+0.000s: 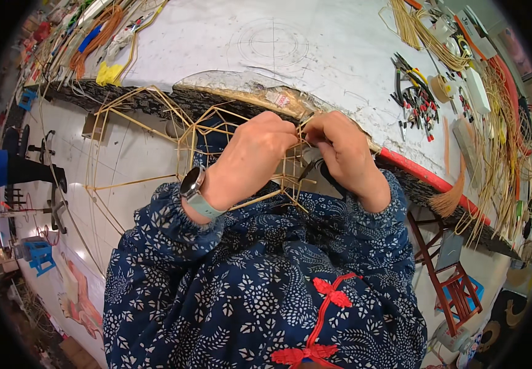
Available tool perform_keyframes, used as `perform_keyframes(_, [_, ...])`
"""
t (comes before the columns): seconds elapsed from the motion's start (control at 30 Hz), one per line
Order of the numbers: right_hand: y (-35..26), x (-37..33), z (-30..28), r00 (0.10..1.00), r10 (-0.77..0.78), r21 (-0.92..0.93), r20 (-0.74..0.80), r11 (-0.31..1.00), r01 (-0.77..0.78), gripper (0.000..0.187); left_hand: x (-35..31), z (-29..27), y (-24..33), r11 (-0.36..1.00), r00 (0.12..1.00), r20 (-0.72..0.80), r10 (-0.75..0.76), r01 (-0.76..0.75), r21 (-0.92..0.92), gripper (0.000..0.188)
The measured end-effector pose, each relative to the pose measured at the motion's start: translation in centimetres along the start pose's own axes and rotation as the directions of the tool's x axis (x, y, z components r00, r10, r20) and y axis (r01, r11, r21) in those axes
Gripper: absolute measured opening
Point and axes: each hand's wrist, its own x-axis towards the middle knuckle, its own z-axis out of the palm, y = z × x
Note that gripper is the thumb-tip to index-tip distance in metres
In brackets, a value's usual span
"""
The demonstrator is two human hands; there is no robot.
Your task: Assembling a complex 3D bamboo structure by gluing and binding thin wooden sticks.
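A light frame of thin bamboo strips [146, 126] with many-sided openings rests against my lap and reaches out to the left. My left hand [262, 142], a watch on its wrist, has its fingers closed at the frame's right end, by the table edge. Close beside it, my right hand [342, 150] pinches with thumb and fingers at the same end. The fingertips nearly meet over a joint of the strips. What exactly lies between them is too small to make out, and my left fingers partly hide the joint.
The white worktable [204, 43] has a worn, torn edge just past my hands. Pliers [398, 80], a tape roll [442, 88] and bundled strips [504, 160] lie at the right. Cords [96, 40] and yellow scraps [109, 74] lie at the left. A wooden chair [456, 289] stands lower right.
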Motion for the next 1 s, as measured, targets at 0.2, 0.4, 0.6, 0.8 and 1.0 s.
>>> perform_keyframes(0.2, [-0.3, 0.1, -0.2, 1.0, 0.021, 0.058, -0.022, 0.998, -0.019, 0.024, 0.5, 0.3, 0.6, 0.805, 0.935, 0.008, -0.353, 0.308, -0.507, 0.012])
perform_keyframes(0.4, [0.6, -0.4, 0.2, 0.998, 0.059, 0.025, 0.0, 0.998, -0.059, 0.024, 0.8, 0.3, 1.2, 0.63, 0.885, 0.152, -0.44, 0.425, -0.649, 0.014])
perform_keyframes(0.6, [0.2, -3.7, 0.8, 0.98, 0.003, -0.043, -0.197, 0.999, -0.012, 0.019, -0.5, 4.5, 1.2, 0.929, 0.928, -0.233, -0.291, 0.216, -0.301, 0.004])
perform_keyframes(0.8, [-0.4, -7.8, 3.9, 0.889, 0.297, 0.211, -0.349, 0.949, -0.234, 0.01, -1.3, 5.8, 1.7, 0.979, 0.961, -0.194, -0.195, 0.178, -0.099, 0.006])
perform_keyframes(1.0, [1.8, -8.2, 4.4, 0.846, 0.517, 0.406, -0.132, 0.806, -0.43, 0.005, -1.7, 5.4, 2.3, 0.965, 0.964, -0.056, -0.261, 0.259, -0.037, 0.005])
